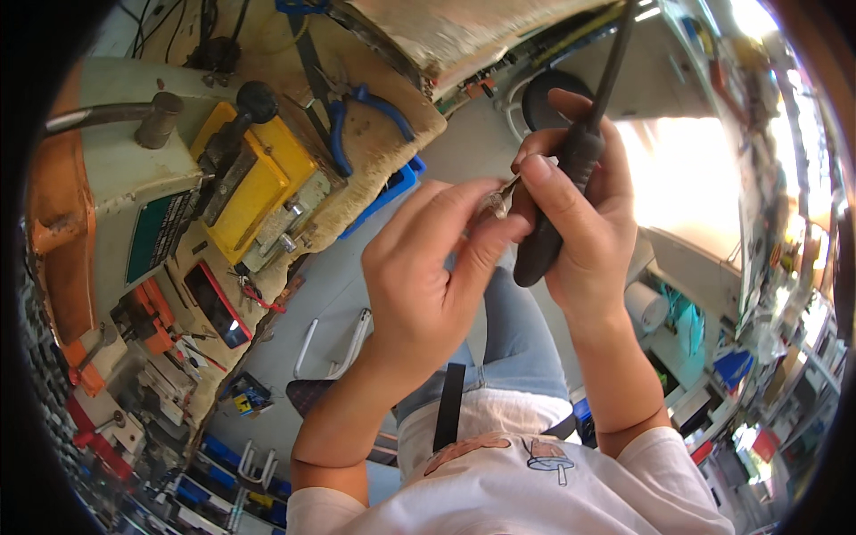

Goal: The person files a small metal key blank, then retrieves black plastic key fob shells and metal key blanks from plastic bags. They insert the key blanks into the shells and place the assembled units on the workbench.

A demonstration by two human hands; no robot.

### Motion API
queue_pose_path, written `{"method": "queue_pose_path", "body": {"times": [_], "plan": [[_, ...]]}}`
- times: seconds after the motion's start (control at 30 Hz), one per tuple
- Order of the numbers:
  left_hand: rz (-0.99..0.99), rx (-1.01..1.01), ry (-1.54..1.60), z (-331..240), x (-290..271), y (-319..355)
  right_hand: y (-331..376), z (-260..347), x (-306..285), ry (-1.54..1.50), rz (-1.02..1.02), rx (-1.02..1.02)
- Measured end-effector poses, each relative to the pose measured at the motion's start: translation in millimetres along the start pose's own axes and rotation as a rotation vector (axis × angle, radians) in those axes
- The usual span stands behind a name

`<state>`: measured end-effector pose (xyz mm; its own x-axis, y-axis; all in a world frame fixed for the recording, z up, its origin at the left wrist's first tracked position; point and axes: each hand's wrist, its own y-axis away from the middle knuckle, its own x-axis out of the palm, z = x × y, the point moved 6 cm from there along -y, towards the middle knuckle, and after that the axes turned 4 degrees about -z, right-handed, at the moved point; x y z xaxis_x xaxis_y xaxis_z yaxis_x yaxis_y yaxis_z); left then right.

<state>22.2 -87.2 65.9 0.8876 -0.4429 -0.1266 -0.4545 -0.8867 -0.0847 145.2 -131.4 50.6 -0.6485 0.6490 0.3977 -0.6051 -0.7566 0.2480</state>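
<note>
Shows a grey floor [343,278], a worn wooden workbench [426,120] at left (ragged along its edge) and cluttered shelving [816,366] at far right. Glares white in a broad patch of light [685,196], upper right.

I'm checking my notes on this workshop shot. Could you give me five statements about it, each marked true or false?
1. The right hand holds a black-handled tool. True.
2. The left hand holds the blue-handled pliers. False: the left hand pinches a small shiny piece; the blue-handled pliers lie on the bench.
3. A red-edged, phone-like device lies on the bench. True.
4. The yellow block is on the person's right. False: the yellow block is on the left.
5. The hands are close together. True.
</note>
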Motion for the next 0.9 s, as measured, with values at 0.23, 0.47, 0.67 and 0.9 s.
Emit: {"method": "queue_pose_path", "body": {"times": [0.23,0.47,0.67,0.9], "plan": [[-0.323,0.301,-0.277,49.8,-26.6,-51.8,-41.5,-8.6,15.4,0.353,-0.054,-0.29],[-0.299,0.44,-0.431,66.8,-10.5,-65.9,-40.4,-3.8,-9.1,0.891,0.207,-0.435],[-0.172,0.663,-0.632,60.0,-12.3,-69.3,-42.3,-8.6,-3.2,1.202,0.375,-0.416],[-0.073,0.679,-0.672,53.9,-13.0,-73.9,-44.4,-12.1,5.3,1.384,0.378,-0.359]]}}
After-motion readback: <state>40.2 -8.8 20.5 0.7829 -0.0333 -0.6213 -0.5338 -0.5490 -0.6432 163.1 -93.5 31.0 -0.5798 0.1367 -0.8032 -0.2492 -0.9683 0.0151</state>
